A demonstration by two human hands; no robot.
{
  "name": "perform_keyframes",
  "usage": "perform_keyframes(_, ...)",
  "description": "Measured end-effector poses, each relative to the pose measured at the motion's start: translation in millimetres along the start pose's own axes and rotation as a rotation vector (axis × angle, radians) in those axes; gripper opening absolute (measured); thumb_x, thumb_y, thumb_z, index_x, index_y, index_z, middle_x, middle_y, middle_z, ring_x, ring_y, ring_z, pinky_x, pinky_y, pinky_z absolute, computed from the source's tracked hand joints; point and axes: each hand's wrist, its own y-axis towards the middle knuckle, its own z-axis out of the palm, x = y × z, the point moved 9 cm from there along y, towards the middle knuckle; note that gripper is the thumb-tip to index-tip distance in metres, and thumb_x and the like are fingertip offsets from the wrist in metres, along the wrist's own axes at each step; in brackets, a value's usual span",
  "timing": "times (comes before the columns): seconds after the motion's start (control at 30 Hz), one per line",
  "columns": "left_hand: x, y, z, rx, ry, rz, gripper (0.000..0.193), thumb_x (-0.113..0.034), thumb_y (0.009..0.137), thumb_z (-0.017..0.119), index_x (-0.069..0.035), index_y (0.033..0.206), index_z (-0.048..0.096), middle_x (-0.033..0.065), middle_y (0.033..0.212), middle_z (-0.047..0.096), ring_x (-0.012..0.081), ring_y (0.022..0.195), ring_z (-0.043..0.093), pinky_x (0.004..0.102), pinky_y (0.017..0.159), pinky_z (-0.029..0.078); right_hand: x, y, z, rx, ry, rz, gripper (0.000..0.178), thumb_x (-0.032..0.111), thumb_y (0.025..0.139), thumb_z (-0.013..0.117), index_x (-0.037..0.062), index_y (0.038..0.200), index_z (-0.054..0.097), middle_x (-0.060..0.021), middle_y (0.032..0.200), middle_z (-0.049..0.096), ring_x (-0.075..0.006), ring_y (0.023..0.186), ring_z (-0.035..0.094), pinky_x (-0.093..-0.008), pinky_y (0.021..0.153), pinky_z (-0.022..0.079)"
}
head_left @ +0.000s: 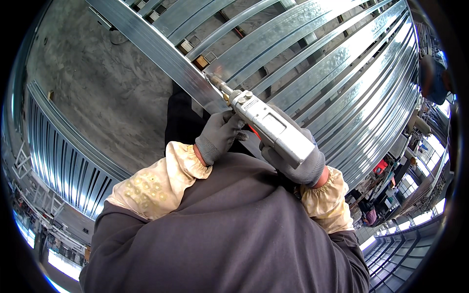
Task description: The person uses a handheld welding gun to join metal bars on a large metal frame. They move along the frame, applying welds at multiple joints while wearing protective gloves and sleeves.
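A silver, box-bodied handheld welding gun lies slantwise in front of me, its narrow nozzle pointing up and left. My right hand, in a grey knit glove, is wrapped round its rear part from below; a bit of red shows under the body. The nozzle tip is at the inner edge of a long galvanized steel rail, near where a crosswise slat meets it. My left hand, gloved alike, is closed just below the front of the gun. Its fingertips are partly hidden, so what they hold cannot be made out.
Rows of parallel metal slats stretch away to the upper right. Small brown blocks show between them. Grey concrete floor lies at the left, with another slatted metal panel beyond. A person is at the far right.
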Motion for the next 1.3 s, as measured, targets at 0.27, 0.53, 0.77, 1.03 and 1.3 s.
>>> perform_keyframes(0.27, -1, 1, 1, -0.010, 0.033, 0.009, 0.040, -0.035, 0.105, 0.063, 0.003, 0.117, 0.065, 0.0004, 0.093, 0.062, 0.0082, 0.082, 0.062, 0.0244, 0.071, 0.054, -5, -2, 0, -0.021, 0.000, -0.017, 0.052, 0.005, 0.089, 0.069, -0.0047, 0.138, 0.053, -0.0110, 0.092, 0.070, -0.0216, 0.074, 0.069, -0.0322, 0.068, 0.055)
perform_keyframes(0.53, 1, 2, 0, -0.012, 0.040, 0.033, 0.041, -0.039, 0.104, 0.065, 0.001, 0.112, 0.066, -0.0010, 0.091, 0.062, 0.0071, 0.078, 0.060, 0.0244, 0.070, 0.053, -4, -2, -1, -0.043, 0.057, 0.025, 0.052, 0.001, 0.090, 0.067, -0.0053, 0.139, 0.054, -0.0090, 0.091, 0.070, -0.0178, 0.077, 0.069, -0.0303, 0.070, 0.055)
perform_keyframes(0.77, -2, 2, 2, 0.001, 0.068, 0.057, 0.043, -0.041, 0.104, 0.063, 0.001, 0.114, 0.066, -0.0018, 0.089, 0.061, 0.0064, 0.078, 0.059, 0.0237, 0.070, 0.052, -9, -3, 0, -0.015, 0.074, 0.047, 0.057, 0.001, 0.089, 0.067, -0.0059, 0.143, 0.050, -0.0091, 0.092, 0.070, -0.0170, 0.077, 0.069, -0.0298, 0.071, 0.055)
perform_keyframes(1.03, -4, 1, 2, -0.010, 0.099, 0.065, 0.046, -0.043, 0.104, 0.062, 0.002, 0.115, 0.066, 0.0000, 0.092, 0.064, 0.0067, 0.079, 0.059, 0.0236, 0.070, 0.052, -4, -1, -1, -0.007, 0.013, 0.018, 0.060, 0.000, 0.088, 0.067, -0.0064, 0.144, 0.048, -0.0093, 0.092, 0.070, -0.0175, 0.077, 0.068, -0.0299, 0.071, 0.055)
perform_keyframes(1.3, -5, 1, 3, 0.004, 0.131, 0.073, 0.048, -0.045, 0.104, 0.061, 0.002, 0.116, 0.066, 0.0019, 0.095, 0.066, 0.0074, 0.080, 0.060, 0.0244, 0.071, 0.052, 0, -1, -1, -0.014, -0.003, 0.006, 0.056, 0.000, 0.088, 0.067, -0.0067, 0.141, 0.051, -0.0096, 0.090, 0.069, -0.0188, 0.074, 0.068, -0.0312, 0.068, 0.054)
